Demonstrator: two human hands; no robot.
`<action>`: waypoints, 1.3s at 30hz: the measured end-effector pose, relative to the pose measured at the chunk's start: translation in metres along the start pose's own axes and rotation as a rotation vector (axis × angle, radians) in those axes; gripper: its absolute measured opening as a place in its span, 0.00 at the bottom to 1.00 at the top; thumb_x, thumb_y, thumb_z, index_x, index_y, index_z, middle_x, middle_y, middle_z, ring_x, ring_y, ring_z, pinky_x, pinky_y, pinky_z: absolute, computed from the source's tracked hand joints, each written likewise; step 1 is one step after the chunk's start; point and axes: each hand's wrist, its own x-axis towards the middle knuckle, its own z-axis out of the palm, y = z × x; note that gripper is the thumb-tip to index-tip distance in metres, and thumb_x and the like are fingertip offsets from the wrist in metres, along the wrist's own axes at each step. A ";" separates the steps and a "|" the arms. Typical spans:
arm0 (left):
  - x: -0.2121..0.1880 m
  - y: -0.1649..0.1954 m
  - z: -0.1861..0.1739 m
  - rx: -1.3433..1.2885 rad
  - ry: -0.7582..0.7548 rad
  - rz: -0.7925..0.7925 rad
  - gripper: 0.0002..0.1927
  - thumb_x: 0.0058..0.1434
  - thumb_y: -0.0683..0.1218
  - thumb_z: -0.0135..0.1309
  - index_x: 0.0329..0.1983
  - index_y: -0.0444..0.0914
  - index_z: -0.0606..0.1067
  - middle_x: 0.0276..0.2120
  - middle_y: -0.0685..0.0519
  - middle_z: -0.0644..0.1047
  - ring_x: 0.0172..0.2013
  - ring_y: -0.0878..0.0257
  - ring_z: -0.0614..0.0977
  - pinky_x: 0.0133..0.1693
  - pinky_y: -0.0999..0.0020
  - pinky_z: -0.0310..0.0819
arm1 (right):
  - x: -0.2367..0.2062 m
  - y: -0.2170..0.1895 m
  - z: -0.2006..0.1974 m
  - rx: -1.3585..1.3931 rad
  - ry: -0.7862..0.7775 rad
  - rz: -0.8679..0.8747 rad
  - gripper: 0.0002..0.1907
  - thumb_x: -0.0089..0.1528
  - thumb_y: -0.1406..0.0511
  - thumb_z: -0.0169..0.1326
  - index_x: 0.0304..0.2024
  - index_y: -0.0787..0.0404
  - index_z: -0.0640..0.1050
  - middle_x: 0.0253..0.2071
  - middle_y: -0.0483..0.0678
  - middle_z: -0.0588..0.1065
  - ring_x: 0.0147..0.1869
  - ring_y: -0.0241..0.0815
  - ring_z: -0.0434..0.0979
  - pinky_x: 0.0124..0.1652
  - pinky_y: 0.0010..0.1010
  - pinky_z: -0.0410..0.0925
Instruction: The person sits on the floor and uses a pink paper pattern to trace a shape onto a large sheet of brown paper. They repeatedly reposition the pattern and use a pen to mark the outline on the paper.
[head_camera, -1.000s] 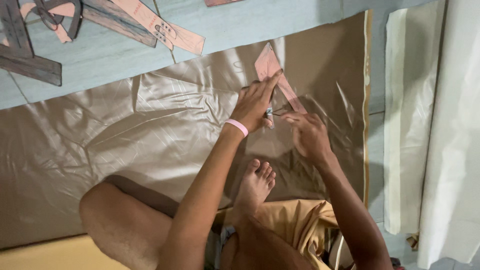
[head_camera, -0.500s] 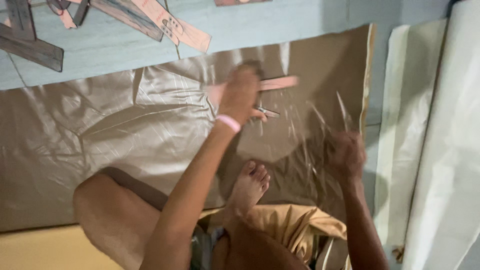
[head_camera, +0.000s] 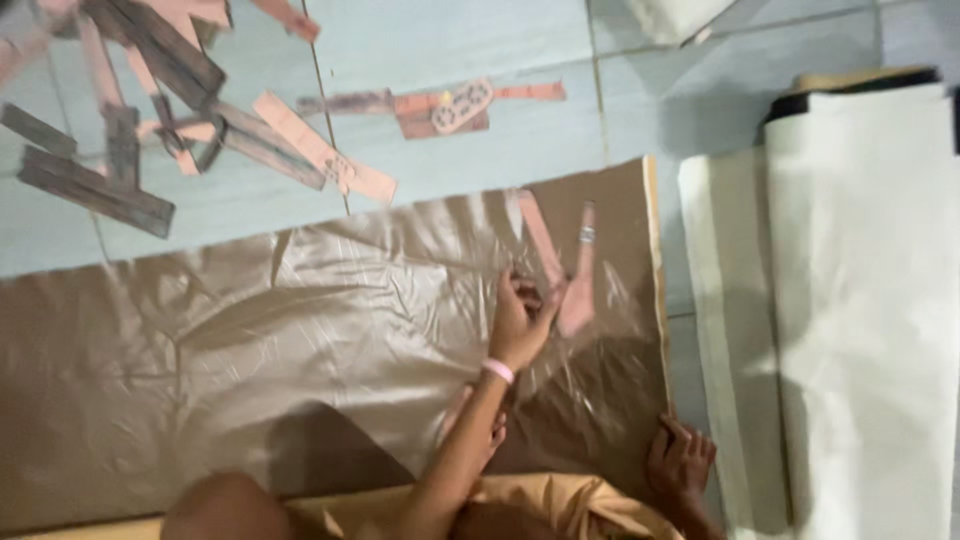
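Note:
A shiny brown fabric sheet (head_camera: 300, 330) is spread on the tiled floor. My left hand (head_camera: 520, 322), with a pink wristband, is curled on the lower end of a pink V-shaped cardboard pattern piece (head_camera: 582, 275), which lies on the fabric near its right edge. Fingers apart, my right hand (head_camera: 682, 460) rests flat on the fabric's lower right corner and holds nothing. My bare foot (head_camera: 472, 420) sits on the fabric below the left wrist.
Several brown and pink cardboard pattern pieces (head_camera: 150, 120) lie piled on the pale blue tiles at upper left. A pink piece with holes (head_camera: 450, 105) lies above the fabric. A wide roll of white fabric (head_camera: 860, 300) fills the right side.
My left hand has carried the pink pattern piece toward the fabric's right edge. My right hand has left the piece and dropped to the lower right corner. The view has shifted.

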 end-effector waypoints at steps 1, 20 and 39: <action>-0.007 -0.001 0.001 0.159 -0.031 0.092 0.44 0.60 0.57 0.62 0.68 0.30 0.55 0.47 0.42 0.74 0.43 0.53 0.80 0.45 0.62 0.76 | 0.003 0.000 -0.001 -0.005 -0.002 -0.004 0.14 0.64 0.64 0.52 0.52 0.55 0.74 0.44 0.54 0.74 0.49 0.58 0.70 0.56 0.52 0.61; -0.157 -0.005 -0.054 1.177 -0.236 0.351 0.31 0.61 0.58 0.59 0.66 0.48 0.68 0.68 0.47 0.60 0.64 0.45 0.62 0.61 0.33 0.50 | 0.003 -0.021 -0.034 0.111 0.114 -0.085 0.14 0.66 0.58 0.48 0.50 0.56 0.76 0.50 0.55 0.75 0.56 0.58 0.73 0.59 0.52 0.61; -0.115 0.020 0.081 0.435 -0.421 0.590 0.17 0.58 0.53 0.61 0.48 0.43 0.80 0.66 0.44 0.63 0.68 0.47 0.58 0.66 0.50 0.47 | 0.245 -0.082 -0.099 0.078 -0.226 -0.401 0.48 0.45 0.40 0.68 0.66 0.44 0.70 0.63 0.54 0.67 0.68 0.58 0.63 0.61 0.59 0.59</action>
